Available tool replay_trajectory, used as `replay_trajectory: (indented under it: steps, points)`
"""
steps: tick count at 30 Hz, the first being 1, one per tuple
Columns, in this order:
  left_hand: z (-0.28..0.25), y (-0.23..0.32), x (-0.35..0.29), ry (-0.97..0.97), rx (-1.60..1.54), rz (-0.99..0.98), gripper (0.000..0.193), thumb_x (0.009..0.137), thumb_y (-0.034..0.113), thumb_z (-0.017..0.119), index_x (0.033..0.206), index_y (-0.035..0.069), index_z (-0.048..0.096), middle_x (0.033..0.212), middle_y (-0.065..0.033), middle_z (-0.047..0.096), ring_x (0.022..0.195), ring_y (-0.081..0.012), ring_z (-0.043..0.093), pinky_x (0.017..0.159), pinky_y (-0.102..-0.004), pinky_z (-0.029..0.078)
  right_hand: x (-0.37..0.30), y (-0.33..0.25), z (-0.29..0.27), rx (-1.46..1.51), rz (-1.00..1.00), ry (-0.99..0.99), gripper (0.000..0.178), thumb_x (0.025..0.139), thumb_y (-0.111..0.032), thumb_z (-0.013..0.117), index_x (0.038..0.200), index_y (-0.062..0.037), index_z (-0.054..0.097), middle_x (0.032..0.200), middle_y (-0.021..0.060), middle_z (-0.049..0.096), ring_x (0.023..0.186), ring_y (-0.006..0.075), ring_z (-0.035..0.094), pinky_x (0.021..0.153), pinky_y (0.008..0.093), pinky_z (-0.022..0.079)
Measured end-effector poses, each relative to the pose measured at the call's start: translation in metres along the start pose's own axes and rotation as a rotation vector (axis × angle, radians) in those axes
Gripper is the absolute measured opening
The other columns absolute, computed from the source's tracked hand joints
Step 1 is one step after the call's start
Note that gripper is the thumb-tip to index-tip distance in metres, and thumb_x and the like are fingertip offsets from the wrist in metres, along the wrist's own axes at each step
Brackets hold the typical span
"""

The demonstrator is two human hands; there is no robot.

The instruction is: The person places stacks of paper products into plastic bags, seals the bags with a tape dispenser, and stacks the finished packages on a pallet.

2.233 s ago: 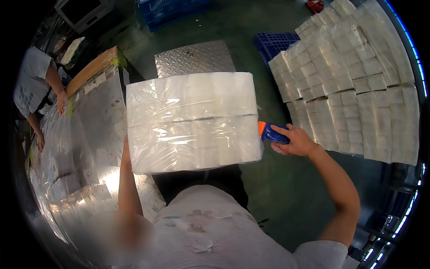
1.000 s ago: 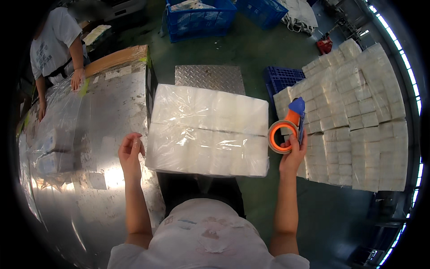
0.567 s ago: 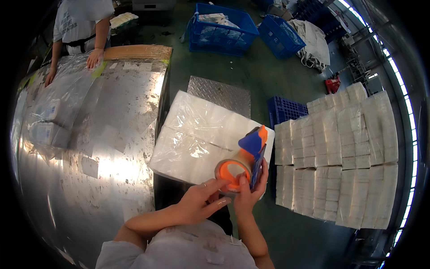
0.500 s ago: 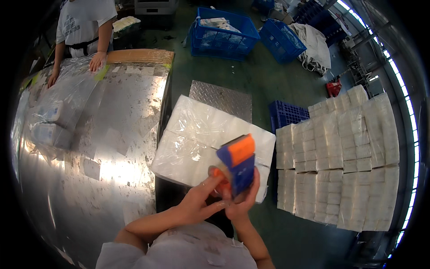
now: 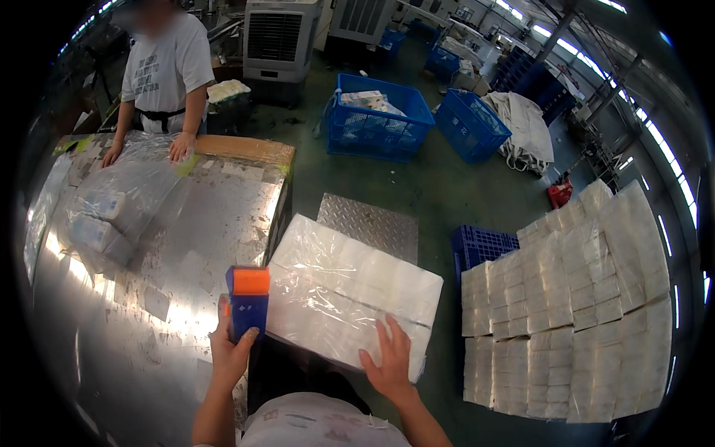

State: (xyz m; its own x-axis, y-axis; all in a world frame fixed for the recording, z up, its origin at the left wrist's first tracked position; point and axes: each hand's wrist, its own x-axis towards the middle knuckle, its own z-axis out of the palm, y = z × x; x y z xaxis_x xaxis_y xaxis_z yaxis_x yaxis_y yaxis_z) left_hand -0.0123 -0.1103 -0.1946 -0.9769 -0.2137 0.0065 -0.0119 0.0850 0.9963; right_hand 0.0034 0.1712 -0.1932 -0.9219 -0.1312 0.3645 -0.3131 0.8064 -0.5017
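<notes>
A blue and orange tape dispenser [image 5: 249, 311] stands upright in my left hand [image 5: 229, 356], over the right edge of the metal table. The fingers wrap around its side and the thumb presses on its front. My right hand [image 5: 389, 359] lies with spread fingers on the near right part of a large white bundle [image 5: 335, 268]. Clear plastic film covers this bundle, which looks like packed paper goods, and it sits tilted beside the table. What supports it underneath is mostly hidden.
To the left is the scuffed metal table [image 5: 201, 246], with a clear bag [image 5: 104, 223] holding white packs. A co-worker [image 5: 160, 82] stands behind it, both hands on the plastic. Stacked wrapped bundles [image 5: 558, 313] rise at right, near a blue pallet [image 5: 484, 246]. Blue crates [image 5: 380, 127] stand farther back.
Both hands were together at the tape dispenser above the bundle. My left hand has carried it left to the table edge, while the right let go and spread on the bundle. The view has tilted up.
</notes>
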Motion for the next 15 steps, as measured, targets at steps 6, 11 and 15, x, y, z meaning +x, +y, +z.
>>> replay_trajectory:
  steps: [6, 11, 15]
  points:
    - [-0.052, -0.041, -0.025, 0.425, 0.517, 0.045, 0.02, 0.072, 0.005, 0.067, 0.087, -0.001, 0.055, 0.078, -0.0113, 0.054, 0.072, -0.0222, 0.054, 0.063, -0.0328, 0.042, -0.003, 0.066, -0.011, -0.17, 0.186, 0.085, 0.061, 0.081, -0.028, 0.056, 0.128, 0.0051, 0.037, 0.135, 0.0281, 0.028, 0.124, 0.0417, 0.029, 0.1, 0.0509, 0.021]
    - [-0.064, -0.045, -0.066, 0.527, 0.988, 0.028, 0.028, 0.068, 0.021, 0.072, 0.075, 0.001, 0.055, 0.072, -0.0135, 0.054, 0.076, -0.0311, 0.052, 0.083, -0.0409, 0.034, -0.022, 0.08, 0.009, -0.308, 0.072, -0.092, 0.068, 0.081, -0.033, 0.056, 0.131, 0.0049, 0.032, 0.138, 0.0289, 0.025, 0.129, 0.0437, 0.02, 0.102, 0.0546, 0.015]
    - [-0.073, -0.066, -0.125, 0.463, 1.01, -0.214, 0.029, 0.067, 0.029, 0.072, 0.075, 0.003, 0.061, 0.081, -0.0116, 0.062, 0.085, -0.0272, 0.056, 0.086, -0.0393, 0.032, -0.022, 0.09, 0.011, -0.335, -0.003, -0.15, 0.07, 0.081, -0.034, 0.056, 0.133, 0.0046, 0.029, 0.14, 0.0281, 0.023, 0.131, 0.042, 0.019, 0.105, 0.0523, 0.013]
